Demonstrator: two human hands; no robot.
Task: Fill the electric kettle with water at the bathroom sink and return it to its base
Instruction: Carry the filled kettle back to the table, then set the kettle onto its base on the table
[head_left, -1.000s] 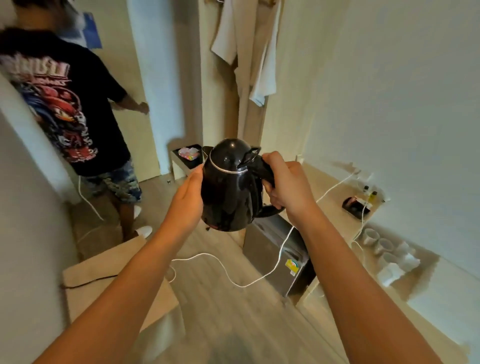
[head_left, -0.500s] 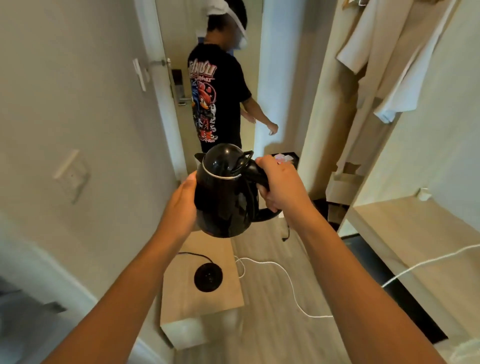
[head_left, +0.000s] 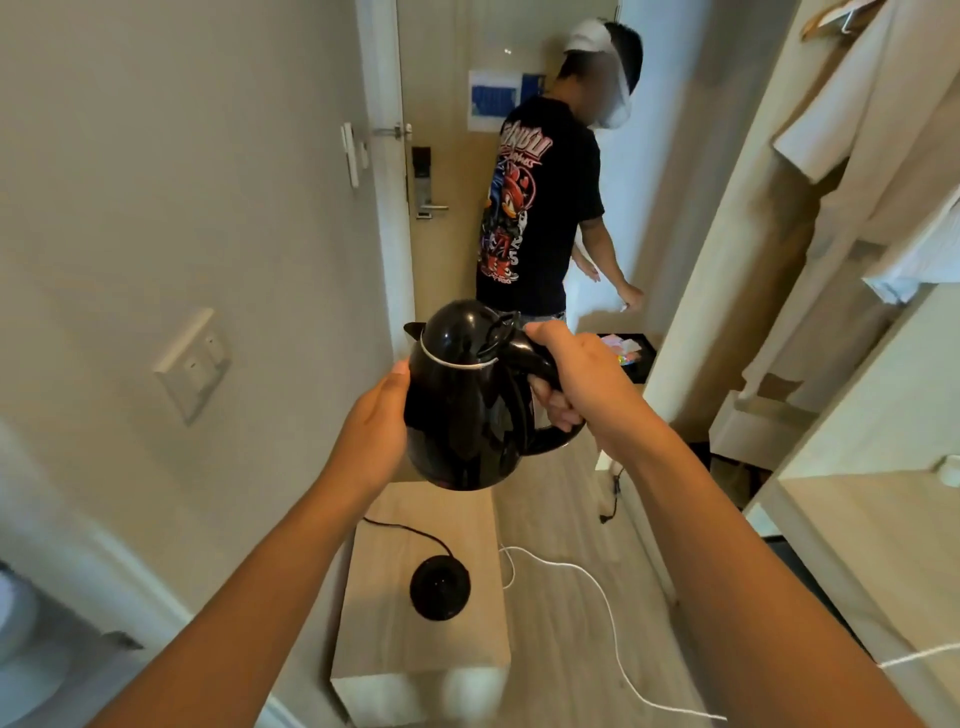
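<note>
I hold a glossy black electric kettle (head_left: 462, 400) in the air at chest height, its lid down and its spout toward the left wall. My right hand (head_left: 576, 376) grips its handle. My left hand (head_left: 376, 426) presses flat against the kettle's left side. Below it, the round black kettle base (head_left: 439, 586) lies on a low wooden stool (head_left: 415, 649), with its black cord running off to the left. No sink is in view.
A person in a black printed T-shirt (head_left: 540, 208) stands ahead by the wooden door (head_left: 441, 104). A white cable (head_left: 597, 587) trails across the floor. A wall switch (head_left: 192, 364) is at left, hanging robes (head_left: 857, 156) and a wooden counter (head_left: 857, 545) at right.
My view has swung left from the counter and fridge toward the door. The stool with the kettle base has come into view below. Both hands kept hold of the kettle.
</note>
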